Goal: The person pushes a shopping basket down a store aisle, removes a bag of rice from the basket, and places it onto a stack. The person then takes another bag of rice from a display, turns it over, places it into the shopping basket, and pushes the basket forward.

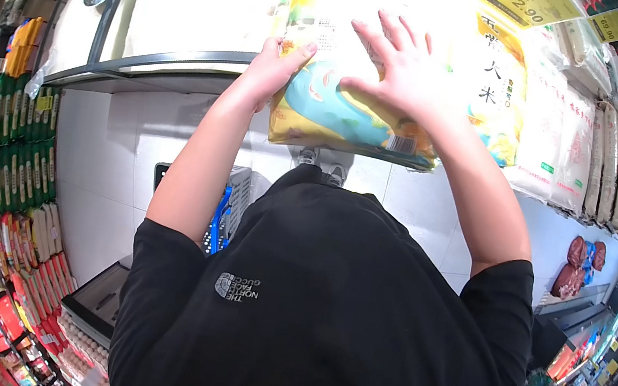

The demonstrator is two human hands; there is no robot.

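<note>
A large rice bag (336,121) in yellow, white and teal packaging stands before me, its lower end jutting past the shelf edge. My left hand (273,72) grips its left side, the thumb on the front and the fingers curled behind, partly hidden. On the upper right of the bag's face lies my right hand (402,66), flat with fingers spread. Another yellow and white rice bag (496,85) sits just to the right, close to my right forearm.
Yellow price signs (526,5) hang above the bags. A black metal frame (177,57) edges the display at left. Below my left arm is a basket with a blue handle (220,219). Packed shelves (18,139) line the left; white rice bags (553,135) stand at right.
</note>
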